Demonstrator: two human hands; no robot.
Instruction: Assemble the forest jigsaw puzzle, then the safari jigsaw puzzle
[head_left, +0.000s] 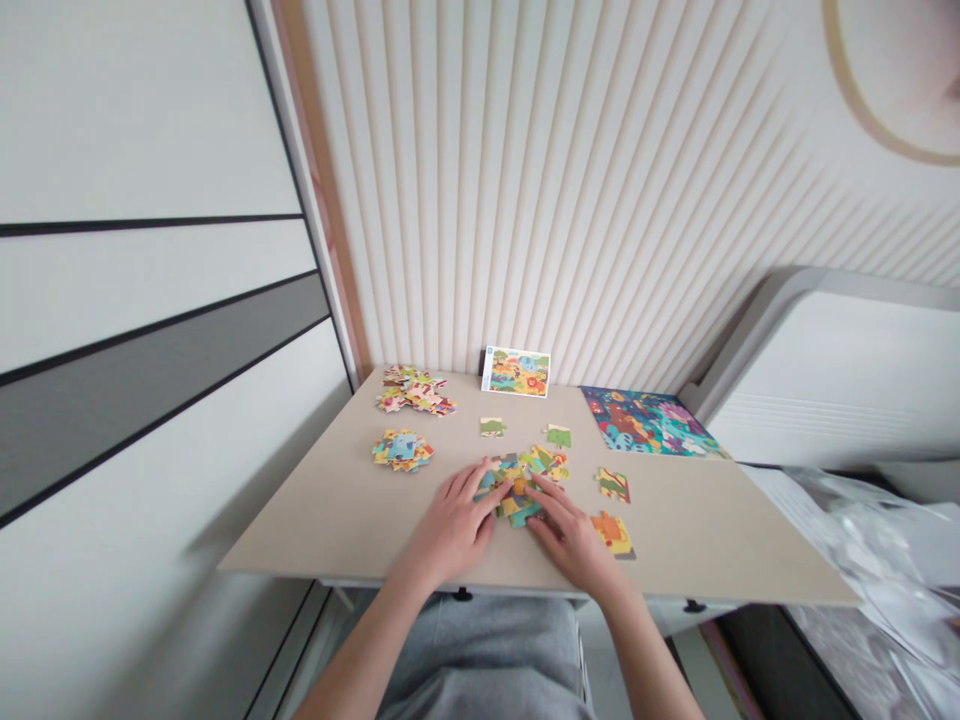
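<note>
Colourful jigsaw pieces [517,508] lie in a cluster near the front middle of the table, partly covered by my hands. From the left, my left hand [454,515] rests on the cluster with its fingers stretched out. My right hand [571,538] lies across the cluster's right side, fingers also extended and apart. Single pieces are around them: a green piece [492,428], another green piece [559,436], a green and red piece [614,485], and an orange and yellow piece [615,536] just beyond my right hand. Whatever sits directly beneath my fingers is hidden.
A picture card [519,372] with animals leans at the back. Two heaps of pieces, a far one [414,392] and a nearer one [403,451], sit at left. An assembled dark-blue puzzle [649,422] lies back right. Clear plastic [870,530] is right of the table.
</note>
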